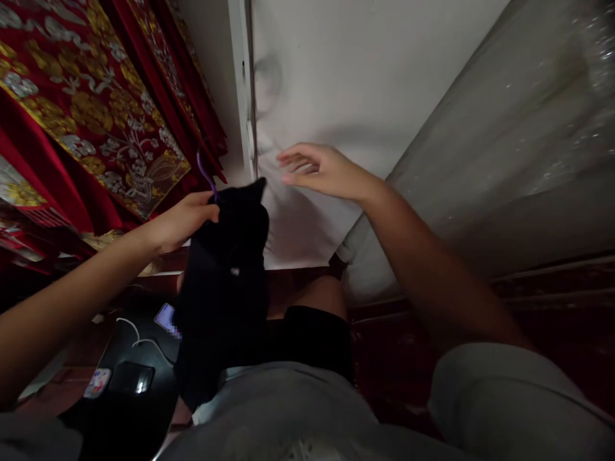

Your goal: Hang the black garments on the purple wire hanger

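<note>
My left hand (185, 221) is closed on the top of a black garment (223, 282) that hangs on a purple hanger (206, 174), whose hook sticks up above my fingers. The garment drops down in front of my lap. My right hand (319, 169) reaches forward, fingers stretched out and apart, holding nothing, just right of the garment's raised corner and in front of a white panel (355, 83).
Red cloth with gold flower patterns (91, 96) hangs at the left. A grey surface (504, 173) runs along the right. Below left, a dark table (120, 410) carries a phone (166, 317), a white cable and a small dark device. My knee (321, 294) shows in the middle.
</note>
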Motion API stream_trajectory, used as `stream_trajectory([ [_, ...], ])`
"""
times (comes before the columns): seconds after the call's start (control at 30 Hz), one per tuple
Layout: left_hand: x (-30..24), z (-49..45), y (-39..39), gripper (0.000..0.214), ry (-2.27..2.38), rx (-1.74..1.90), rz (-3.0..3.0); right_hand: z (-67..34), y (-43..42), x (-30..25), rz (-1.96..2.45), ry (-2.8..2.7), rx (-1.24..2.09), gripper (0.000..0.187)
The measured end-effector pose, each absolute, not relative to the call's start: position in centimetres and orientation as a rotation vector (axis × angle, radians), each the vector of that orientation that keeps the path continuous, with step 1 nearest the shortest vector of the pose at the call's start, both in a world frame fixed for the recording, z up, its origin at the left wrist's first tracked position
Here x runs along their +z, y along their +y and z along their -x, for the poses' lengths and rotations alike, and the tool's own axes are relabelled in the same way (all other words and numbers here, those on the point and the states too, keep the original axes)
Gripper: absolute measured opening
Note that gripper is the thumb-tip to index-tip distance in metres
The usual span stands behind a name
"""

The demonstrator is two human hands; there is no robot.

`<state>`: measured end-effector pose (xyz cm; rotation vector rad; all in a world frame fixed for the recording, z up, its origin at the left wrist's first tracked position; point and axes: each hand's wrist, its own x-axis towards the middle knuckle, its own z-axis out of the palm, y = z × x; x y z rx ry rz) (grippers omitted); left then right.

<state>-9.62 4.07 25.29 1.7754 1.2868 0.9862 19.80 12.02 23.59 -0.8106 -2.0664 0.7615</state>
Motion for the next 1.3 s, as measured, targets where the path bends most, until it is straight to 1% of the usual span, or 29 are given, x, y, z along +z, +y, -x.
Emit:
stream_trajectory([
  [0.03, 25.5, 10.3, 4.0, 0.015, 1.263, 0.908, -1.834, -19.8, 12.9, 22.9, 0.836, -2.034, 0.701, 0.055],
  [0.07, 25.9, 10.8, 4.0, 0.013, 1.253, 0.847, -1.87, -19.8, 13.6, 22.2, 0.851, -2.03, 0.721, 0.056],
  [0.1, 26.4, 11.2, 4.2, 0.011, 1.253, 0.822, -1.911, -19.7, 14.1, 21.7, 0.859, -2.038, 0.822, 0.051],
  [0.13, 27.0, 11.5, 4.7, 0.011, 1.254, 0.867, -1.989, -19.7, 14.4, 21.3, 0.863, -2.046, 0.987, 0.042],
  [0.17, 27.5, 11.8, 5.3, 0.014, 1.25, 0.92, -2.075, -19.8, 14.5, 21.0, 0.867, -2.029, 1.173, 0.037],
  [0.23, 28.4, 12.4, 7.0, 0.017, 1.231, 1.012, -2.212, -20.0, 14.4, 20.8, 0.884, -1.9, 1.446, 0.037],
  [0.27, 28.7, 12.6, 8.0, 0.016, 1.232, 1.053, -2.25, -20.1, 14.4, 20.9, 0.89, -1.807, 1.501, 0.034],
  [0.33, 29.0, 13.1, 9.7, 0.016, 1.293, 1.13, -2.282, -20.2, 14.4, 21.6, 0.879, -1.613, 1.485, 0.024],
  [0.4, 29.1, 13.3, 10.7, 0.028, 1.415, 1.215, -2.335, -20.1, 14.9, 22.9, 0.874, -1.436, 1.42, 0.016],
  [0.43, 29.2, 13.3, 10.9, 0.034, 1.479, 1.289, -2.389, -20.0, 15.3, 23.7, 0.881, -1.357, 1.391, 0.016],
  [0.47, 29.2, 13.3, 10.8, 0.037, 1.533, 1.39, -2.461, -19.8, 15.8, 24.6, 0.887, -1.284, 1.362, 0.02],
  [0.53, 29.1, 12.9, 10.2, 0.035, 1.595, 1.547, -2.691, -19.8, 16.9, 26.5, 0.892, -1.179, 1.321, 0.03],
  [0.57, 29.0, 12.6, 9.8, 0.032, 1.589, 1.51, -2.862, -19.9, 17.4, 27.3, 0.889, -1.149, 1.308, 0.033],
  [0.6, 28.6, 12.3, 9.4, 0.032, 1.563, 1.357, -3.046, -20.1, 17.7, 27.9, 0.878, -1.134, 1.294, 0.035],
  [0.67, 27.3, 11.7, 8.6, 0.034, 1.554, 0.845, -3.266, -20.8, 18.0, 28.5, 0.851, -1.121, 1.264, 0.039],
  [0.73, 25.2, 11.2, 8.0, 0.038, 1.652, 0.422, -3.227, -21.8, 17.6, 28.1, 0.791, -1.118, 1.223, 0.04],
  [0.8, 22.6, 11.0, 7.4, 0.039, 1.733, 0.181, -3.132, -23.0, 16.9, 26.9, 0.783, -1.104, 1.175, 0.038],
  [0.83, 21.2, 11.0, 7.1, 0.037, 1.685, 0.078, -3.13, -23.6, 16.6, 26.2, 0.809, -1.097, 1.159, 0.036],
  [0.93, 17.4, 10.9, 5.7, 0.036, 1.296, -0.116, -3.223, -25.2, 15.9, 24.1, 0.917, -1.085, 1.136, 0.028],
  [1.03, 14.9, 10.8, 4.2, 0.032, 0.997, -0.027, -3.285, -26.0, 15.9, 22.8, 0.922, -1.087, 1.123, 0.022],
  [1.13, 13.8, 11.0, 3.4, 0.03, 0.917, 0.187, -3.29, -25.7, 16.0, 22.4, 0.897, -1.082, 1.105, 0.019],
  [1.2, 13.4, 11.3, 3.4, 0.031, 0.899, 0.491, -3.299, -25.3, 16.3, 22.5, 0.923, -1.029, 1.091, 0.019],
  [1.3, 13.2, 11.8, 3.6, 0.029, 0.964, 1.146, -3.2, -25.3, 16.8, 22.8, 1.014, -0.849, 1.026, 0.013],
])
